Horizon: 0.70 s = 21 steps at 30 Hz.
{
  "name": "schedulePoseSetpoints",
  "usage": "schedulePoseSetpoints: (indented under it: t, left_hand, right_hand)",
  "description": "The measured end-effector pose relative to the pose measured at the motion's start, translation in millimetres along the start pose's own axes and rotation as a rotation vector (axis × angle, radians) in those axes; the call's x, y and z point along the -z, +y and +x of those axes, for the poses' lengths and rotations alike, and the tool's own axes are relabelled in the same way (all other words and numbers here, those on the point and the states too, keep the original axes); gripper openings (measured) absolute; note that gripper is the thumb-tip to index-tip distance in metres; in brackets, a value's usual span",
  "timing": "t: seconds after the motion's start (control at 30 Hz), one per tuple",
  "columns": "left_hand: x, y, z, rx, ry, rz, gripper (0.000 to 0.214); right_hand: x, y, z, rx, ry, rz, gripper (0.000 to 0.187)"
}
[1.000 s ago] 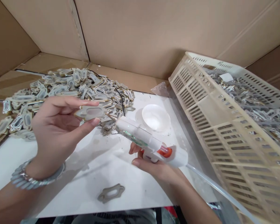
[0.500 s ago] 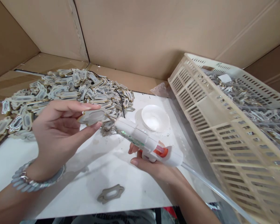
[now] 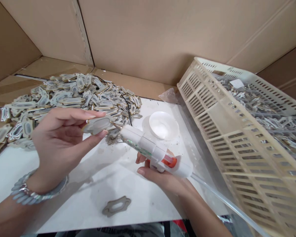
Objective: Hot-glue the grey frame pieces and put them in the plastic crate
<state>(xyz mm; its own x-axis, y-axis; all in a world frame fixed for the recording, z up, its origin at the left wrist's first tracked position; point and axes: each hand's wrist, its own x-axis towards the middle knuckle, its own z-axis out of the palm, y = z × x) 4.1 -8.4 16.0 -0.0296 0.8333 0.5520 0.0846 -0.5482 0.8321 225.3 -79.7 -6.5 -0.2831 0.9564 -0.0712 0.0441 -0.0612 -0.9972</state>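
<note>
My left hand (image 3: 64, 138) pinches a small grey label-frame plate (image 3: 98, 124) by its edges, between thumb and fingers. Wrapped round the handle of a white hot glue gun (image 3: 143, 143) is my right hand (image 3: 160, 174). The gun's metal nozzle points left and meets, or nearly meets, the plate's right end. A clear glue stick (image 3: 227, 204) runs out of the gun's back. Below the hands, a single grey frame with an open middle (image 3: 117, 206) lies flat on the white board (image 3: 88, 197).
A large heap of similar frames (image 3: 69, 93) covers the back left. Behind the gun stands a white bowl (image 3: 164, 125). On the right, a cream plastic crate (image 3: 227, 141) holds bagged metal parts. Cardboard walls (image 3: 143, 39) enclose the back.
Almost nothing differs. The plate and glue gun keep the same relation, with only a slight shift of the view.
</note>
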Motion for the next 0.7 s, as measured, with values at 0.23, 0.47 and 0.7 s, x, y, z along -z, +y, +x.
schedulePoseSetpoints:
  t: [0.23,0.47,0.7]
  left_hand:
    - [1.7,-4,1,-0.052,0.007,0.000,0.033]
    - [5.2,-7,2,-0.089,-0.035,-0.055,0.036]
    - [6.6,-18,18,-0.028,0.052,-0.089,0.037]
  right_hand:
    - [0,-6,-2,-0.017,0.037,-0.011,0.025]
    - [1,-9,-2,-0.043,0.046,0.004,0.017]
    - [2,-10,1,-0.099,0.124,-0.041,0.021]
